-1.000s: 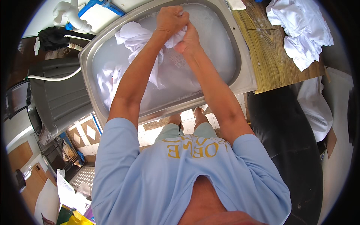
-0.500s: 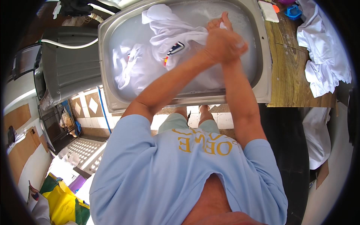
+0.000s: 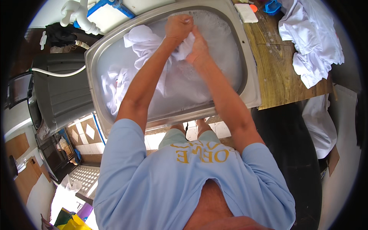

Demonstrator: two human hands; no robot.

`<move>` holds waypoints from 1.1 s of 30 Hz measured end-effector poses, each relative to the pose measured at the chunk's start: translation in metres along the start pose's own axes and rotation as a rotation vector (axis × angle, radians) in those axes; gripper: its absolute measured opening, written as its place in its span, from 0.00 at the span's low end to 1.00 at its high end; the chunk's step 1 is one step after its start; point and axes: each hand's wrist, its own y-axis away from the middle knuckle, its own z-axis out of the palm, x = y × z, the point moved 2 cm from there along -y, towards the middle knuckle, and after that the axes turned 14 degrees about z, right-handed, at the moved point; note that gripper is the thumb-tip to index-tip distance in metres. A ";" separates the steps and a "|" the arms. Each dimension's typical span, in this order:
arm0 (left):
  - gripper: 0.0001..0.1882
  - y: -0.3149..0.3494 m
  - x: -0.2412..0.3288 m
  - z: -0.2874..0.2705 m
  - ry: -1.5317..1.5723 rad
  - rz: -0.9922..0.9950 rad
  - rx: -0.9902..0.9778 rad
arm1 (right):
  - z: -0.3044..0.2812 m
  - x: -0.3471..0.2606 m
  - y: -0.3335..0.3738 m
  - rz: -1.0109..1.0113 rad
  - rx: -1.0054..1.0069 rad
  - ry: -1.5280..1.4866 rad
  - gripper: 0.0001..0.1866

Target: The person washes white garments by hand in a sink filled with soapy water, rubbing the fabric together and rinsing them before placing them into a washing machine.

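One grey, ribbed plastic panel stands at the left, crossed by one slim, curved white hose. Above and to the right juts one angular tap of smooth white plastic. Next comes one rectangular metal sink with rounded corners and a dull sheen, filled with cloudy, greyish water, foamy toward its far right corner.

Two patches of white fabric show in the sink. A crumpled wet cloth lies half sunk at the left; whether it joins the other under the water, I cannot tell. The second, a soft, deeply folded white garment, is in the far half. Its long axis runs roughly left to right, passing behind the left forearm; the loose, bunched end points left, the held end right, and one fold trails toward the near rim.

Both grips are closed on that right end: the left hand in a fist, the right hand just beside it, fingers pointing away from the body.

Right of the sink, a wood-grained counter carries one flat white block, one small orange disc, one glossy blue plastic piece and one wrinkled white heap of cloth.
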 end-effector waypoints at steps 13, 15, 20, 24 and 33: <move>0.17 -0.008 -0.016 -0.022 0.710 -0.314 0.029 | 0.001 -0.040 0.004 -0.039 0.029 -0.005 0.24; 0.16 -0.001 -0.021 -0.029 0.823 -0.402 -0.033 | -0.005 -0.049 0.006 -0.036 -0.030 0.017 0.25; 0.16 0.000 -0.013 -0.038 1.004 -0.398 -0.068 | 0.006 -0.048 0.008 -0.053 0.071 -0.051 0.26; 0.16 0.002 0.006 -0.040 1.073 -0.478 0.008 | 0.001 -0.051 0.007 -0.038 0.061 -0.074 0.23; 0.19 0.003 0.015 -0.042 1.016 -0.547 0.046 | 0.034 -0.052 0.041 -1.109 0.056 1.225 0.19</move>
